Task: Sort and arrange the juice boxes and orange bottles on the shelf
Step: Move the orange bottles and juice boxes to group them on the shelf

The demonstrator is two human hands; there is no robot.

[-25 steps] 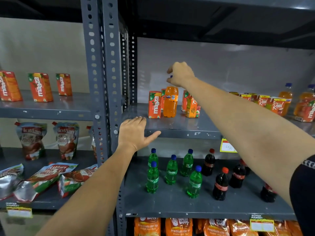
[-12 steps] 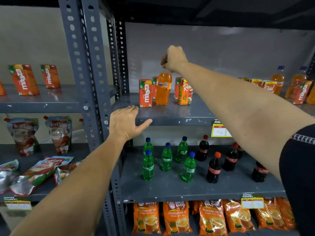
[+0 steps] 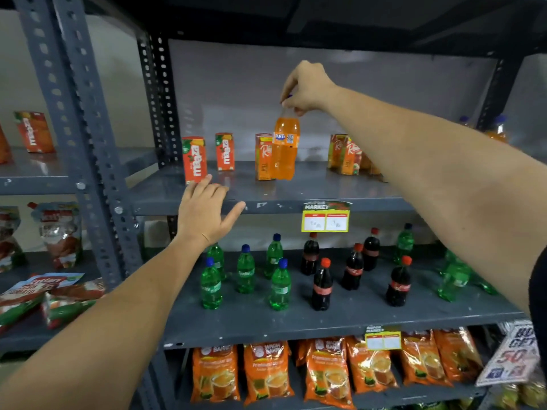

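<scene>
My right hand (image 3: 306, 87) grips the blue cap of an orange Fanta bottle (image 3: 285, 147), which hangs at the middle of the grey shelf (image 3: 310, 184); whether its base touches the shelf I cannot tell. Just behind the bottle stands an orange Real juice box (image 3: 262, 156). Two red Maaza juice boxes (image 3: 194, 159) (image 3: 225, 151) stand to the left. More Real boxes (image 3: 344, 155) stand to the right, partly hidden by my forearm. My left hand (image 3: 207, 211) rests open on the shelf's front edge, fingertips touching the nearer Maaza box.
Another orange bottle (image 3: 498, 130) shows at the far right of the shelf. Below stand several green bottles (image 3: 245, 273) and cola bottles (image 3: 322, 285). Orange tea packets (image 3: 268, 372) fill the bottom shelf. The left rack holds Maaza boxes (image 3: 34, 131) and pouches (image 3: 60, 232). A steel upright (image 3: 85, 161) separates the racks.
My right hand has carried the Fanta bottle to the right, away from the Maaza boxes, to the front of a Real box. My left hand slid right along the shelf edge.
</scene>
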